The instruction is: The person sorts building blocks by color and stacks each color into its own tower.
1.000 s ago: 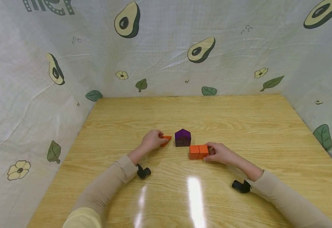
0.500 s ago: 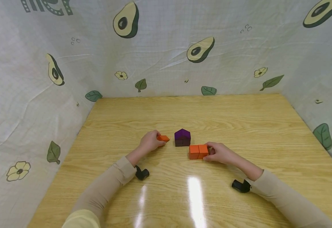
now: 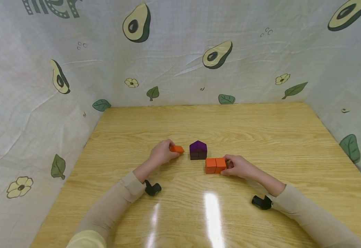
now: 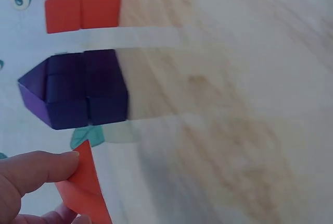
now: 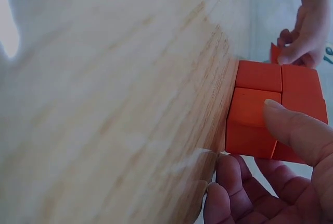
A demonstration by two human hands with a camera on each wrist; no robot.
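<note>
My left hand pinches an orange triangular block between thumb and fingers, left of a small purple house shape. That house is made of dark purple cubes with a purple roof block on top. Just in front and to the right sits a group of orange cubes. Its right side is gripped by my right hand; in the right wrist view the thumb lies across the cubes, fingers on the opposite side. The left wrist view shows the triangular block tilted, apart from the purple cubes.
The blocks stand on a wooden table with bright glare streaks near its front. Behind and beside it hangs a pale cloth printed with avocados and leaves. Black wrist cameras jut from both sleeves.
The left hand has drawn slightly left, away from the purple blocks, and the orange triangular block has turned in its fingers. The right hand and the orange cubes stay where they were.
</note>
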